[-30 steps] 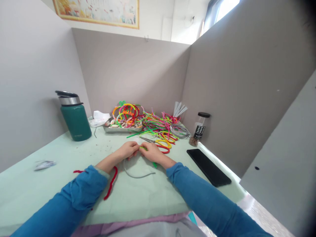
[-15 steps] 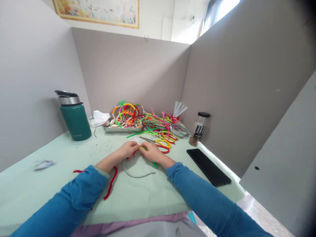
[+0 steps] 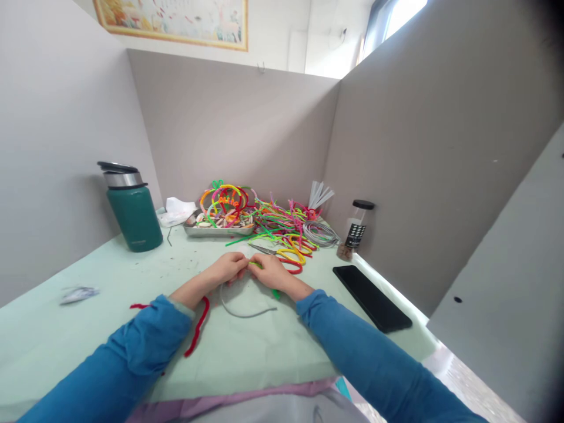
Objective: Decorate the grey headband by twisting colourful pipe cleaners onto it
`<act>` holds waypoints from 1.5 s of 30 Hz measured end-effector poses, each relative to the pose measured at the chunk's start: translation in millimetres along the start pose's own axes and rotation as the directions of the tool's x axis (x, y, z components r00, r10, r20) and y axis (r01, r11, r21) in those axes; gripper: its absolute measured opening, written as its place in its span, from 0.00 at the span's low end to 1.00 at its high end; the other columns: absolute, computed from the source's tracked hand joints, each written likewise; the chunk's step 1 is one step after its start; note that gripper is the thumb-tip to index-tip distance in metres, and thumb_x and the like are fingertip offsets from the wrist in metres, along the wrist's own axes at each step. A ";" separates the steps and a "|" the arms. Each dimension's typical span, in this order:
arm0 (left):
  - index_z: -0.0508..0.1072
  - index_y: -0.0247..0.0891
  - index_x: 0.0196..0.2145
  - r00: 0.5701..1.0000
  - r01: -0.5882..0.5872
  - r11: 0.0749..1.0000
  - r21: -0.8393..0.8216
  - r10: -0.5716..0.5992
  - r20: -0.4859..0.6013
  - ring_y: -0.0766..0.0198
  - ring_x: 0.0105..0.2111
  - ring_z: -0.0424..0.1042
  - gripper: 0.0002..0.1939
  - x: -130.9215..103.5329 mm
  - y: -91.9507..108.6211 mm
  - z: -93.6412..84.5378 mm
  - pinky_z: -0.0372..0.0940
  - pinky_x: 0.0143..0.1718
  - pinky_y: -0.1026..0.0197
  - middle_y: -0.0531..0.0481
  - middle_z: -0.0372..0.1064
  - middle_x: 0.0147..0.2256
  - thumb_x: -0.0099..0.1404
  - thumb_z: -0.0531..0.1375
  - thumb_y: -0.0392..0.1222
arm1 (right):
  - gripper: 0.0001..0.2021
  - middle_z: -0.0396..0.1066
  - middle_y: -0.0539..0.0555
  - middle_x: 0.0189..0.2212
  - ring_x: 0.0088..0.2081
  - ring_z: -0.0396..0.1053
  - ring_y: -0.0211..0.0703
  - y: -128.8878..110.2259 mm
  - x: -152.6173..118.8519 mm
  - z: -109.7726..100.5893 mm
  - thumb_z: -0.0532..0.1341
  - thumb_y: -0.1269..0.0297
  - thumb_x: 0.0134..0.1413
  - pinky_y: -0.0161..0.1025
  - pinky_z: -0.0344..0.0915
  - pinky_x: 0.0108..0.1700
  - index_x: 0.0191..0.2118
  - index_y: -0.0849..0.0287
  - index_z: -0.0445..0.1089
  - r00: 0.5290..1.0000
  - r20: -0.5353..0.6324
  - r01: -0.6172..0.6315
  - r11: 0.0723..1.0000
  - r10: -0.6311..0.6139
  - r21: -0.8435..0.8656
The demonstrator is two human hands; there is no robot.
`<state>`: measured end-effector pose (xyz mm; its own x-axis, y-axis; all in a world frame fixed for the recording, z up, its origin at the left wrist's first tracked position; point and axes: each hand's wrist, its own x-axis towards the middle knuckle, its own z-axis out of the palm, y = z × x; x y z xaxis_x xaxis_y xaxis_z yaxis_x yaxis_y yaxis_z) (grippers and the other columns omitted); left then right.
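My left hand and my right hand meet at the middle of the table, fingers pinched close together. A yellow-green pipe cleaner shows between the fingers of my right hand. From under my left hand curves a grey headband wire, its free end lying towards me; my left fingertips close on it, partly hidden. A short green pipe cleaner end sticks out below my right hand. Beside my left wrist lies a red pipe cleaner, which passes beneath the forearm. Scissors with yellow and red handles rest just beyond my right hand.
Behind my hands stand a metal tray of decorated hoops and a heap of coloured pipe cleaners. A green bottle is at left. At right are a coil of grey wire, a clear jar and a black phone.
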<state>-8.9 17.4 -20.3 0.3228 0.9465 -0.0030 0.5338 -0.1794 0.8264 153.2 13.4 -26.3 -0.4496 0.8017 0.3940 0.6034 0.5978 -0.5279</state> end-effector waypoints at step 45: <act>0.59 0.37 0.21 1.000 0.001 0.998 -0.067 -0.003 -0.027 0.74 0.10 0.52 0.13 -3.3 5.4 0.3 0.50 0.12 0.69 0.58 0.57 0.15 0.55 0.51 0.49 | 0.10 0.69 0.49 0.23 0.27 0.63 0.35 2.4 1.6 1.0 0.51 0.66 0.57 0.31 0.54 0.30 0.29 0.60 0.67 0.999 0.038 0.009 0.998 -0.011 0.063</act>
<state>-6.9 13.2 -16.0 0.3000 0.9539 0.0101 0.4804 -0.1602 0.8623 153.3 16.1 -27.7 -0.4814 0.7942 0.3709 0.5566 0.6038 -0.5706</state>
